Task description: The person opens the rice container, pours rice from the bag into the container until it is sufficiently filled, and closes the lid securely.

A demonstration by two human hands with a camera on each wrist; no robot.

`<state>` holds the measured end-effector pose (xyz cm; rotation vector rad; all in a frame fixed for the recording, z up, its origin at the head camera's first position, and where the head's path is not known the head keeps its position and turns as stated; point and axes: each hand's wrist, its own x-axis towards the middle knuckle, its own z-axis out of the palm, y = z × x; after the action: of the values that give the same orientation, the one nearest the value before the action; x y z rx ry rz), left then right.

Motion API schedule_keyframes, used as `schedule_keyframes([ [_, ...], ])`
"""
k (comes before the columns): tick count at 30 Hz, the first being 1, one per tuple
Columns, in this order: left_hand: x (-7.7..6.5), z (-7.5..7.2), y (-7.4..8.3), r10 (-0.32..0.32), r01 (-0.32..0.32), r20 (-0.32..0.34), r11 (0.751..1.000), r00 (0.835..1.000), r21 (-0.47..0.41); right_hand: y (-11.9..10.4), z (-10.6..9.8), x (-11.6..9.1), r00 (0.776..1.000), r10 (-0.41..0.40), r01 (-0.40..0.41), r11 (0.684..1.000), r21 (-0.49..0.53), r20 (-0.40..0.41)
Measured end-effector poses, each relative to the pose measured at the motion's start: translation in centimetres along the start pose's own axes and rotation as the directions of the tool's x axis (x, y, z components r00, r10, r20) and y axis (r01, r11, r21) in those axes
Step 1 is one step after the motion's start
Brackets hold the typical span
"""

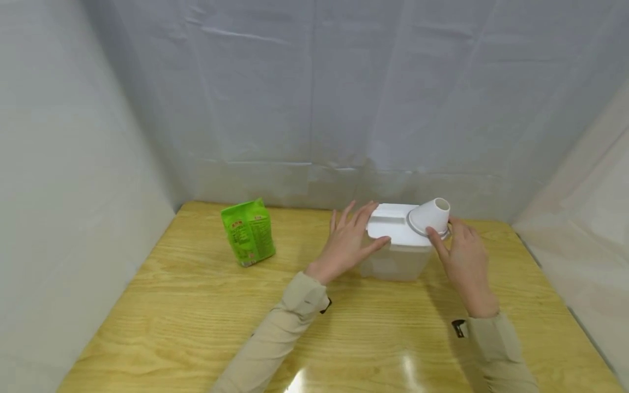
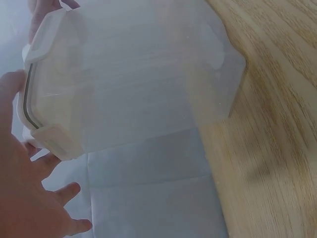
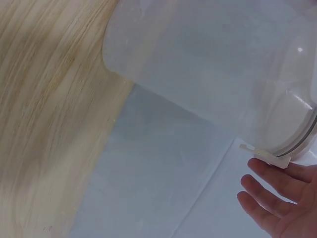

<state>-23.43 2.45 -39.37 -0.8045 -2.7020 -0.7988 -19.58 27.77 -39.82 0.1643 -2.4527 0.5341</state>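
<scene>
A clear plastic storage container with a white lid (image 1: 393,232) stands upright on the table. A white cone-shaped cup (image 1: 426,216) sits tilted on the right part of its lid. My left hand (image 1: 345,244) rests on the lid's left end, thumb along the front edge and fingers spread. In the left wrist view, the clear wall (image 2: 133,74) and a white side latch (image 2: 57,141) lie by these fingers. My right hand (image 1: 464,262) is at the right end, thumb by the cup's base. Its fingertips touch a white latch (image 3: 267,156) in the right wrist view, the fingers nearly straight.
A green printed bag (image 1: 249,232) stands to the left on the wooden table (image 1: 196,316). Grey sheeting (image 1: 275,98) hangs behind the table's back edge, with pale sheets on both sides.
</scene>
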Motion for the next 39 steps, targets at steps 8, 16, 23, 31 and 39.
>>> schedule_keyframes([
  [8, -0.7, 0.0, -0.4, -0.006, 0.006, -0.003, 1.0, 1.0, -0.024, -0.7, 0.1, -0.4, 1.0, -0.011, 0.012, 1.0, 0.016, -0.009],
  [16, -1.0, -0.5, -0.7, -0.021, 0.021, 0.006, 1.0, 1.0, -0.009, -1.2, 0.4, -0.4, 0.999, -0.017, 0.018, 1.0, 0.022, -0.031],
  [23, -1.3, -0.5, -1.0, -0.008, 0.008, -0.014, 1.0, 1.0, -0.019, -1.6, 0.8, -0.6, 0.999, -0.005, 0.006, 0.999, 0.032, -0.038],
  [31, -1.8, -0.7, -1.5, -0.002, 0.001, -0.032, 0.999, 0.999, -0.037, -2.1, 1.2, -0.7, 0.999, -0.005, 0.008, 0.999, 0.051, -0.05],
  [39, -2.2, -1.1, -1.8, -0.009, 0.008, -0.024, 0.999, 1.0, -0.042, -2.4, 1.4, -0.9, 0.997, -0.038, 0.043, 0.997, 0.061, -0.072],
])
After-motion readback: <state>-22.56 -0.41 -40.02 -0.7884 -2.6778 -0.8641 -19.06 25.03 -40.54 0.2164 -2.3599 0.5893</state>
